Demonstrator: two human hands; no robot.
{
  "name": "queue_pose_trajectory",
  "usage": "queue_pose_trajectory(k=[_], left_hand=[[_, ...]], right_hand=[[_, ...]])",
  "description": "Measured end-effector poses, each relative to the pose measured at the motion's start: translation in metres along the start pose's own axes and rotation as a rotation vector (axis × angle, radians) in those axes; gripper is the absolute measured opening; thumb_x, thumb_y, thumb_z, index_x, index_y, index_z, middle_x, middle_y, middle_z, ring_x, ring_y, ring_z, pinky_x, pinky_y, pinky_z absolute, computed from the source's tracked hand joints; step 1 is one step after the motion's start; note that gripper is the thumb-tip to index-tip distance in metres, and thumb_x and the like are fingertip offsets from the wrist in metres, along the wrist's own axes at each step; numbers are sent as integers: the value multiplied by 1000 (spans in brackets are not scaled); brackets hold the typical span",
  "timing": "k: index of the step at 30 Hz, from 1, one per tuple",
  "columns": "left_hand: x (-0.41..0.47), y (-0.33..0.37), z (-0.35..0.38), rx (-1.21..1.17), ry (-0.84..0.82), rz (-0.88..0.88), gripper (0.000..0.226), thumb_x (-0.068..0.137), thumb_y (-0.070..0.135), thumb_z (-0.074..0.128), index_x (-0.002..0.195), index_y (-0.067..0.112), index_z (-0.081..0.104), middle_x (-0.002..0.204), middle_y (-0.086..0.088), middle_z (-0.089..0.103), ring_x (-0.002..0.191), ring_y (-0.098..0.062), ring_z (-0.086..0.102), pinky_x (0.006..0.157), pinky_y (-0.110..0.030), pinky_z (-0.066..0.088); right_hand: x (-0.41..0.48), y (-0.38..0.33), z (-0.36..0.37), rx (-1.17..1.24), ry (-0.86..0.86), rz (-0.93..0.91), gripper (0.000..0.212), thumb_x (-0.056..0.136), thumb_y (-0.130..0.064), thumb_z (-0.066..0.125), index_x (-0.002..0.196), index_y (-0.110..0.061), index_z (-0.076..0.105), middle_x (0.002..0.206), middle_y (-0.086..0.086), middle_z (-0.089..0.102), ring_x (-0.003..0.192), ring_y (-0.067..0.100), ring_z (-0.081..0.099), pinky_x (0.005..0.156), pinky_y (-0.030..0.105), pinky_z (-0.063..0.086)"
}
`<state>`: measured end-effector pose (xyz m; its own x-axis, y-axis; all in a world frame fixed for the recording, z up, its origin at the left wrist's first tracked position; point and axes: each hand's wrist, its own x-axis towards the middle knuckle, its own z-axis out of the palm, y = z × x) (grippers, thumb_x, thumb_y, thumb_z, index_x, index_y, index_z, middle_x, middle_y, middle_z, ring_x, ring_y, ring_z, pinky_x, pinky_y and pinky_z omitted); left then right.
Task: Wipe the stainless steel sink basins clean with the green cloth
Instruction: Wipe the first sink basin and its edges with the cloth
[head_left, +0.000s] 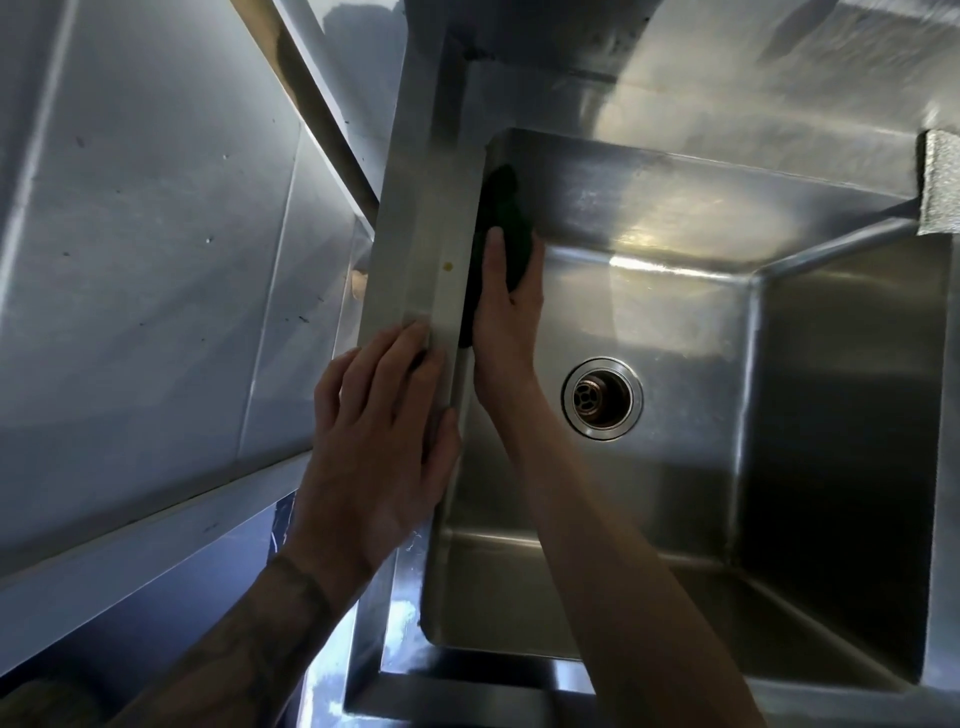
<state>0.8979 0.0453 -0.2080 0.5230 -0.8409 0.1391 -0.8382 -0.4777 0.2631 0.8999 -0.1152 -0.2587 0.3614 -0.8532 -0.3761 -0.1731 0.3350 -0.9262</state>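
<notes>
On the far left I see a dull steel panel, scuffed and sloping away. Next comes the sink's broad left rim, with a small yellow spot on it. The left hand lies flat on this rim, fingers straight and together, holding nothing.

Just right of the rim, the right hand reaches down into the stainless basin. It presses the green cloth against the basin's left inner wall, thumb laid along the cloth and fingers bent round its edge. The cloth is a dark, long shape, and its long axis runs along that wall, pointing away from me toward the far corner.

The basin holds only a round drain in its floor. At the far right edge sits a grey textured block.
</notes>
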Motion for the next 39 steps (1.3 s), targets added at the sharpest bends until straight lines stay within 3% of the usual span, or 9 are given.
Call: queue_pose_trajectory(k=[5,7,11,16,20,22,27,35,39], left_hand=[[0,1,1,7,8,3,43,102,25,61,136,0,64,150,-20,55,139,-39,53,117,-52,35],[0,1,1,-2,8,-8,41,102,23,60,136,0,64,150,-19,55,139,-39,53,116,-53,36],[0,-1,1,-16,8,5,39,104,21,58,136,-1,63,149,-21,55,138,-40,53,115,-54,38],[-1,-2,0,-22,1,8,37,106,21,54,135,-1,63,150,-21,55,139,-40,53,116,-51,34],[0,-3,0,-28,25,18,35,109,20,51,133,-1,64,149,-20,56,138,-40,54,114,-51,36],[0,-4,0,-19,36,28,36,112,21,45,133,-2,64,148,-21,57,137,-40,55,113,-51,36],[0,-5,2,-16,31,18,36,110,20,47,132,-2,64,147,-21,57,137,-39,53,114,-50,35],[1,-4,0,-21,43,17,33,108,17,52,132,-1,65,147,-20,58,138,-36,51,112,-50,38],[2,-4,-1,-23,37,16,33,107,16,53,132,-1,64,148,-20,57,138,-35,49,113,-49,36]], right_hand=[[34,51,4,-39,26,180,78,80,-68,53,141,-19,54,132,8,65,121,24,62,105,51,50],[13,28,1,-76,20,184,72,84,-70,51,139,-24,53,132,6,63,121,23,61,106,49,49],[-31,11,-11,-79,-45,28,34,99,-52,55,125,-31,54,124,3,63,117,21,61,102,48,50],[-10,64,-9,-107,20,194,70,81,-71,51,132,-23,53,123,8,63,114,26,62,101,53,50],[-54,13,-18,-79,-15,105,38,99,-44,57,132,-24,54,125,4,64,118,22,62,104,47,50],[-65,11,-24,-52,-45,33,33,103,-33,56,133,-21,52,127,5,63,120,21,61,105,42,50],[-35,66,-18,-58,-24,154,68,86,-60,56,139,-17,54,128,9,63,119,25,62,103,55,49],[-68,30,-22,-49,-34,67,41,93,-55,62,126,-32,56,124,6,63,118,26,61,102,55,49],[-46,58,-16,-44,-26,238,50,84,-66,60,119,-30,54,116,8,65,109,28,65,96,57,52]])
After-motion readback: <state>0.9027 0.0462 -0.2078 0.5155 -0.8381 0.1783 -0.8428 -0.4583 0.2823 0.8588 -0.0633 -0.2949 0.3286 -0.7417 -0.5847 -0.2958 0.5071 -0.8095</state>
